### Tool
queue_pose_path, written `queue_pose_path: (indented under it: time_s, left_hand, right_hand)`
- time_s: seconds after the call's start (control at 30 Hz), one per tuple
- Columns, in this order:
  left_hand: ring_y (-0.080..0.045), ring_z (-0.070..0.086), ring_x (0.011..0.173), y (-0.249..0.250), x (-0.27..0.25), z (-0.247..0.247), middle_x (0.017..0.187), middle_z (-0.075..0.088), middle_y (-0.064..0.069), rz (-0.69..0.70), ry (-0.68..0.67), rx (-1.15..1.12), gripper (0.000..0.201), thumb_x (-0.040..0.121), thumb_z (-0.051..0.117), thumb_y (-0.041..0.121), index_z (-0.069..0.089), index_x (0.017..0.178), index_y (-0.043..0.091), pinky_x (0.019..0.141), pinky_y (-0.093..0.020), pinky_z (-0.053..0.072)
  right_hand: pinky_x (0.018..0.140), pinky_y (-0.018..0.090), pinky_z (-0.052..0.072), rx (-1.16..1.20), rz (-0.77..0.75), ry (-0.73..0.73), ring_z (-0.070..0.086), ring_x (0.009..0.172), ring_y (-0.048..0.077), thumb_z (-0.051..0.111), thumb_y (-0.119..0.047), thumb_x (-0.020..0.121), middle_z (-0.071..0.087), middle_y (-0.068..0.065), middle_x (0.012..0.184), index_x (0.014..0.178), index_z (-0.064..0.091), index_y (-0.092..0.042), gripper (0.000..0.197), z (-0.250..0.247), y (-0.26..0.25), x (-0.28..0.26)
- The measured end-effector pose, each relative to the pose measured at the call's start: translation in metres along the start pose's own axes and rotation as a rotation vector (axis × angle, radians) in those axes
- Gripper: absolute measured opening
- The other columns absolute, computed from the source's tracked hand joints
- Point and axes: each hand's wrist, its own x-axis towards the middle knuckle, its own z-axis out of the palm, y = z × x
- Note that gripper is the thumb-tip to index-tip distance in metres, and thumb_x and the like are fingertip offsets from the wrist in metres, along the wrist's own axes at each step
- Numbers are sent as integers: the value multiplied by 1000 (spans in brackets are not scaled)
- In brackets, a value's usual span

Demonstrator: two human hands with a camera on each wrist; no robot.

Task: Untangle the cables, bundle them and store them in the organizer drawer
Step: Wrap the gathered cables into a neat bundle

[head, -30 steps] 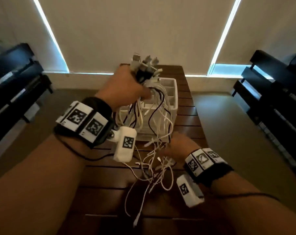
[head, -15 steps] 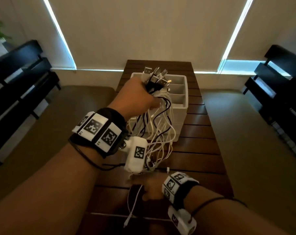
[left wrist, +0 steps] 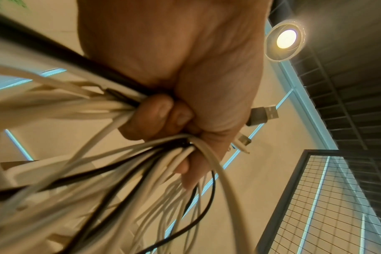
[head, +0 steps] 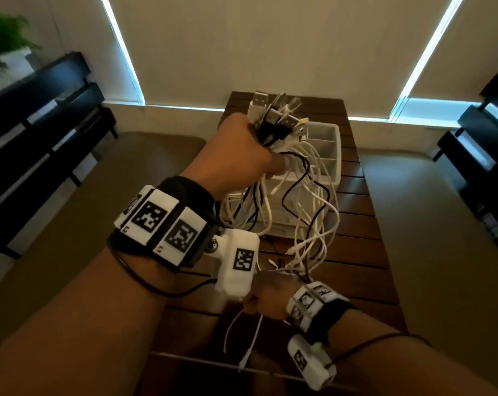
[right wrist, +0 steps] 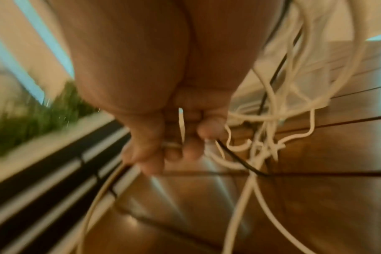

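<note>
The cables (head: 293,195), white with a few black strands among them, hang as one loose tangle from the left hand (head: 242,155), which is raised above the organizer (head: 332,155) and clenched round them just below their USB plugs (head: 273,115); the plugs fan out above the fist. The right hand (head: 267,301), low and nearer the body, closes its fingers (right wrist: 154,151) round the lower ends of several white strands just above the slatted wooden table (head: 364,252). Risk: pulling the two hands apart while loops still cross probably tightens the knots rather than freeing them. Strands may also snag on the organizer wall behind the bundle and drag or tip it. Plugs could slip out of the upper fist if the lower hand pulls hard, and free ends trailing below the right hand may catch on the table edge. Count: one organizer, one table, two hands; at least five plugs are visible, but the cables overlap too much for an exact count.
</note>
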Motion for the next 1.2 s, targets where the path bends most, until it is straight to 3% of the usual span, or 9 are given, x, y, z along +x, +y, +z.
queue_pose_path:
  time_s: [0.27, 0.47, 0.57, 0.67, 0.8, 0.9, 0.97, 1.07, 1.2]
  left_hand:
    - [-24, 70, 75, -38, 4, 12, 86, 71, -12, -155, -96, 117, 21, 69, 81, 13, 72, 88, 9, 70, -42, 60]
    - [-15, 68, 85, -39, -4, 18, 90, 71, 0, -152, -179, 75, 28, 69, 85, 18, 70, 91, 21, 76, -33, 56]
    - [-11, 66, 88, -30, -8, 16, 91, 71, 6, -80, -281, 99, 30, 67, 87, 20, 67, 87, 28, 85, -37, 55]
    - [-7, 68, 90, -16, -13, 18, 94, 73, 7, -2, -412, 76, 33, 68, 86, 17, 69, 94, 27, 88, -37, 54]
    - [-1, 67, 90, -12, -18, 25, 96, 73, 11, 47, -461, 58, 36, 69, 86, 21, 69, 100, 29, 89, -32, 52]
    - [2, 67, 80, -16, -16, 25, 88, 74, 9, -20, -168, -159, 23, 76, 81, 23, 71, 97, 25, 80, -29, 50]
    - [-6, 59, 57, -17, -14, 20, 66, 70, 5, -98, 5, -313, 6, 84, 74, 20, 71, 87, 16, 61, -25, 43]
    - [-13, 37, 49, -18, -17, 17, 46, 50, 5, -195, 61, -422, 23, 87, 71, 20, 66, 65, 23, 48, -26, 30]
    - [-11, 35, 46, -17, -16, 22, 51, 43, 3, -219, 17, -421, 25, 84, 73, 14, 60, 64, 21, 46, -26, 28]
  right_hand:
    - [91, 31, 48, 220, 184, -37, 60, 108, 16, 64, -33, 87, 63, 0, 120, 122, 63, -23, 36, -30, 18, -62]
    - [65, 24, 54, 485, 296, 605, 60, 65, 1, 77, -36, 76, 66, -5, 76, 79, 63, -21, 21, -84, 27, -116]
    - [85, 22, 47, 562, 249, 946, 53, 101, 2, 89, -37, 57, 56, -12, 115, 110, 49, -35, 66, -101, 28, -123]
    - [104, 31, 33, 539, 100, 824, 33, 133, 7, 89, -39, 51, 34, -14, 146, 139, 21, -52, 113, -106, 22, -111]
    - [75, 20, 41, 437, 79, 841, 59, 89, 6, 71, -21, 81, 66, -8, 99, 107, 65, -26, 27, -104, 27, -86]
    - [78, 28, 44, 363, 249, 848, 63, 96, 20, 63, -22, 87, 69, 1, 102, 104, 64, -21, 17, -90, 49, -73]
    - [92, 40, 46, 247, 421, 650, 60, 109, 27, 65, -29, 85, 65, 3, 113, 112, 58, -24, 29, -76, 64, -69]
    - [107, 50, 37, 347, 515, 386, 41, 133, 28, 85, -38, 62, 38, 1, 146, 144, 25, -31, 102, -76, 69, -84]
    - [112, 35, 25, 662, 116, 712, 20, 143, 13, 88, -42, 57, 15, -11, 158, 146, 8, -50, 120, -133, 33, -126]
